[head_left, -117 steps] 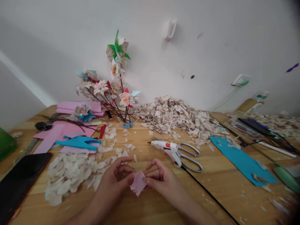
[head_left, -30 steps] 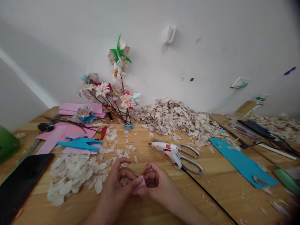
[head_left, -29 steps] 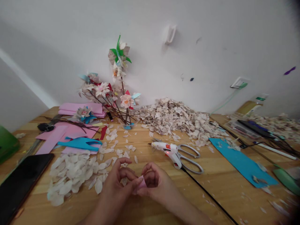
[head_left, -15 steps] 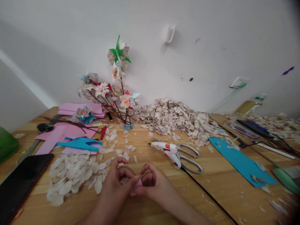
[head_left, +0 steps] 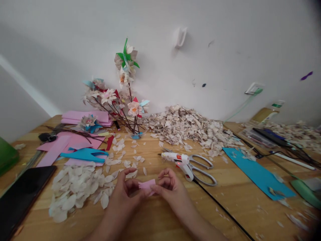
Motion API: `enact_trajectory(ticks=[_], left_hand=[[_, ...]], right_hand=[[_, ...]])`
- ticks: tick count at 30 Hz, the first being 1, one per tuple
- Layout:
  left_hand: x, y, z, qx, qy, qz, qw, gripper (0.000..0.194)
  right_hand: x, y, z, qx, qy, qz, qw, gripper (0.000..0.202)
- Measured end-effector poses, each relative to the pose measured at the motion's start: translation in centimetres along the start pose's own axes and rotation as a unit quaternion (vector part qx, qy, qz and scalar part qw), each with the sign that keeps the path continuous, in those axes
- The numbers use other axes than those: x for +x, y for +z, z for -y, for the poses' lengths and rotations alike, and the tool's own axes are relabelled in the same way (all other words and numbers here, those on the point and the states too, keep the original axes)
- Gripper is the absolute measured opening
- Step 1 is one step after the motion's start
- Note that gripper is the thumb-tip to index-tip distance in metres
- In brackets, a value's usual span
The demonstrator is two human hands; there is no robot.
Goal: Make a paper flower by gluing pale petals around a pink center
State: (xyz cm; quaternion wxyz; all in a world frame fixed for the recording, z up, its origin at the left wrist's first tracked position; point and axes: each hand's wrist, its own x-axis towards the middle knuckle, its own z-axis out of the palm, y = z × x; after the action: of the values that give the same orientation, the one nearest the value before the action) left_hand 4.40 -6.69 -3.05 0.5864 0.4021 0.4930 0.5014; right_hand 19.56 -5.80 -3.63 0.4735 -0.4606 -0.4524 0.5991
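Observation:
Between my two hands is a small strip of pink paper [head_left: 147, 184], its left edge uneven. My left hand [head_left: 129, 189] pinches the strip's left end between thumb and fingers. On the other end, my right hand [head_left: 168, 185] has thumb and fingers closed on the paper. Both hands are just above the wooden table [head_left: 155, 221], at its near middle. A heap of pale petals [head_left: 75, 187] lies left of my left hand. Beyond my right hand, a white glue gun [head_left: 178, 158] rests against grey-handled scissors [head_left: 205, 176].
Behind stand petal flowers on twigs [head_left: 134, 108] beside a big petal pile [head_left: 190, 125]. Pink sheets [head_left: 85, 116] and a black phone [head_left: 25, 197] are at the left. A blue sheet [head_left: 255, 172] lies to the right. The gun's black cord [head_left: 225, 209] runs toward the near right.
My right hand has moved slightly right and up, away from my left hand. The pink strip, mostly hidden between the fingers before, now shows stretched out between them.

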Motion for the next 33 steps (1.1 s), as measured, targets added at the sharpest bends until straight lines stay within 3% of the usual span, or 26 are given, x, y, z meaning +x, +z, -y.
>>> enact_trajectory(ticks=[14,19,22,27,30,33], left_hand=[[-0.3,0.1,0.3,0.04,-0.014,0.039,0.998,0.06],[-0.4,-0.1,0.1,0.08,-0.021,0.004,0.997,0.067],[-0.4,-0.1,0.0,0.086,-0.023,0.007,0.996,0.065],[0.0,-0.8,0.0,0.052,0.059,0.011,0.997,0.05],[0.4,-1.4,0.2,0.081,0.13,-0.019,0.988,0.04],[0.6,-1.6,0.6,0.068,0.133,0.008,0.989,0.04]], right_hand=[[-0.2,0.5,0.5,0.025,-0.052,-0.033,0.998,0.033],[-0.3,0.4,0.3,0.017,-0.05,-0.025,0.998,0.035],[-0.3,0.4,0.1,-0.009,-0.061,-0.049,0.997,0.038],[0.2,0.0,0.0,-0.009,-0.086,-0.087,0.992,0.037],[0.5,-0.1,0.0,0.024,-0.075,-0.061,0.995,0.036],[0.5,0.1,-0.2,0.041,-0.052,-0.028,0.997,0.037]])
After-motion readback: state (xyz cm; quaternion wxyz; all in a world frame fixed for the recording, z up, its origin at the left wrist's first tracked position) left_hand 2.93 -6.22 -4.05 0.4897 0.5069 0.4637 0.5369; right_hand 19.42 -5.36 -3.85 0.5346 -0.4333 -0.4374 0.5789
